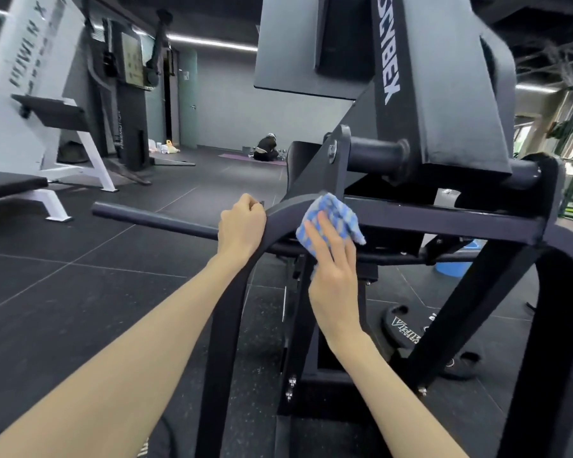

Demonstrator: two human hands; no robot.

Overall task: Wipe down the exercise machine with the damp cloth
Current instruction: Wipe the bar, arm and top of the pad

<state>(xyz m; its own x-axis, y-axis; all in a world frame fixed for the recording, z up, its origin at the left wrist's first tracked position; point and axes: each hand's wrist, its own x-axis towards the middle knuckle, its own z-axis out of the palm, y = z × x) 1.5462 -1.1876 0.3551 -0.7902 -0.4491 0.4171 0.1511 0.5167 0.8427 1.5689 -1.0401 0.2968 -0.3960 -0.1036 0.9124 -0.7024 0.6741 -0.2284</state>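
Note:
A black exercise machine [444, 223] fills the right and middle of the head view, with a curved frame tube rising from the bottom to a horizontal beam. My left hand [242, 226] grips the bend of that curved tube, fingers curled over its top. A blue and white checked cloth [336, 214] lies against the frame just right of the bend. My right hand [333, 272] presses the cloth onto the frame with straight fingers; part of the cloth hangs under my palm.
A horizontal bar [153, 219] sticks out to the left of the machine. Black weight plates [407, 328] lie on the floor at the right, with a blue bucket [454, 266] behind the frame. A white machine [47, 104] stands at the left. A person [266, 148] crouches far back.

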